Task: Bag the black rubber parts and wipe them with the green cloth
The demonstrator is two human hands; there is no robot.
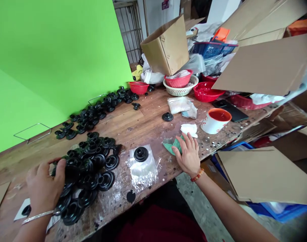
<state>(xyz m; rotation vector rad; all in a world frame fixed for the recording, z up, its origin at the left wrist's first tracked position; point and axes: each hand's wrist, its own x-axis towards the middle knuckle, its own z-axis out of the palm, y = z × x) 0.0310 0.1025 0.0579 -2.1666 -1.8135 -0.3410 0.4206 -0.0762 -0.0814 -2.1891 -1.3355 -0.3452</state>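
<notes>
My left hand [46, 183] is at the left edge of a heap of black ribbed rubber parts [89, 161], its fingers curled round one of them. My right hand [189, 156] rests with fingers spread on a green cloth [172, 145], its fingertips near a folded white wad [189, 129]. Between the hands lies a stack of clear plastic bags [143, 173], with one round black part [141, 154] on top. Another black part [167, 116] sits alone farther back.
More black parts [88, 116] line the green wall. A white and red cup [214, 122], a dark phone [230, 110], red baskets [206, 92] and a cardboard box [168, 47] stand at the right and back. Cardboard flaps [267, 174] rise beside the table's right edge.
</notes>
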